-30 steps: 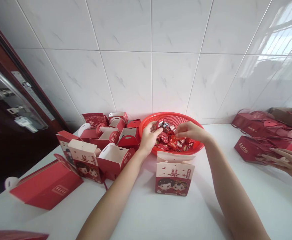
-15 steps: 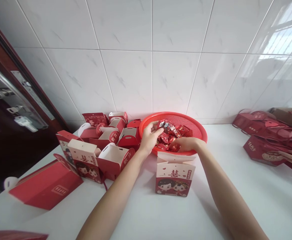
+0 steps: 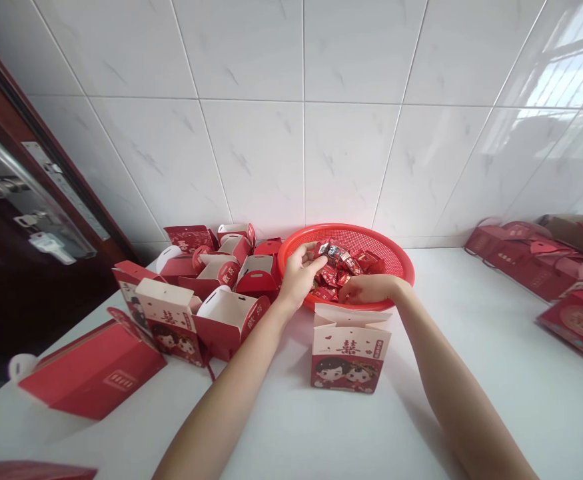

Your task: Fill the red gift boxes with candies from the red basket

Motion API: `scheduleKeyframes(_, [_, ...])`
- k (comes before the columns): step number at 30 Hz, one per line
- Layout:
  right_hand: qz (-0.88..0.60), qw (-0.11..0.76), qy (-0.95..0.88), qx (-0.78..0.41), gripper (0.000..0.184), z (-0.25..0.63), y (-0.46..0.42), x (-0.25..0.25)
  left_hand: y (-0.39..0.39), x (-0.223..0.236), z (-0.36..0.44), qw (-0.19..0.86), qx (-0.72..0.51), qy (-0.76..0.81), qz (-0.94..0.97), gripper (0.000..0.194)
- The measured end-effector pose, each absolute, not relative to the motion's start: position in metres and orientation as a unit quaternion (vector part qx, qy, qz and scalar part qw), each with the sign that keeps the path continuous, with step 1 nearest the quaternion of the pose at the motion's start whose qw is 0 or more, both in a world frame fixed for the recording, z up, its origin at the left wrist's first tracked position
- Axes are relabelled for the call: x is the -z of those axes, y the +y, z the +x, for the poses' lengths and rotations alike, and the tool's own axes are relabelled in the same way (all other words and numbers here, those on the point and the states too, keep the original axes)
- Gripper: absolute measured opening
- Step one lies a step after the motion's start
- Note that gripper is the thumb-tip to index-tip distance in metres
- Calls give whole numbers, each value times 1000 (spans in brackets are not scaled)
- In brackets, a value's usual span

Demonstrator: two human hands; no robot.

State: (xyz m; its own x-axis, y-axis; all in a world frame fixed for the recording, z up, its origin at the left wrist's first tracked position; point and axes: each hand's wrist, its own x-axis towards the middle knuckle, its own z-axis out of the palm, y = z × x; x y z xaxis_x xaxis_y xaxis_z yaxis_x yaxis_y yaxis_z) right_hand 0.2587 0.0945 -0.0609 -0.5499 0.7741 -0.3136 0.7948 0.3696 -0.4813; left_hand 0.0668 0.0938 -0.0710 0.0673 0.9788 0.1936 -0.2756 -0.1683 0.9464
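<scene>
A red plastic basket [image 3: 391, 252] holds several shiny red wrapped candies [image 3: 327, 293]. My left hand [image 3: 298, 272] is over the basket's left side, its thumb and fingers closed on red candy packets [image 3: 338, 255]. Down inside the basket, my right hand [image 3: 367, 289] touches the candies with curled fingers; its fingertips are partly hidden, so what it grips, if anything, is unclear. In front of the basket stands an upright red and cream gift box [image 3: 348, 353], printed with two cartoon figures, its top flaps raised.
Several open red boxes [image 3: 224, 310] crowd the table left of the basket, with a larger red box [image 3: 94, 370] nearer the front. More red boxes [image 3: 531, 257] line the right side, and another red box [image 3: 578, 323] lies before them. A tiled wall [image 3: 341, 167] rises behind.
My right hand has shifted slightly among the candies; my left stays put. At the right edge, another person's fingers have left view, and the red box there has moved right.
</scene>
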Motion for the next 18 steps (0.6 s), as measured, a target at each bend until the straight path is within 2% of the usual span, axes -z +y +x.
scheduleKeyframes(4, [442,-23,833,333,29,260,91,53,94,71,67,533,-588,353,495,30])
scheduleKeyframes(11, [395,-245,796,387,34,272,88,40,94,70,66,544,-609,344,463,28])
scheduleKeyframes(18, [407,-303,746,432,37,277,86,39,95,71,66,542,-604,351,467,35])
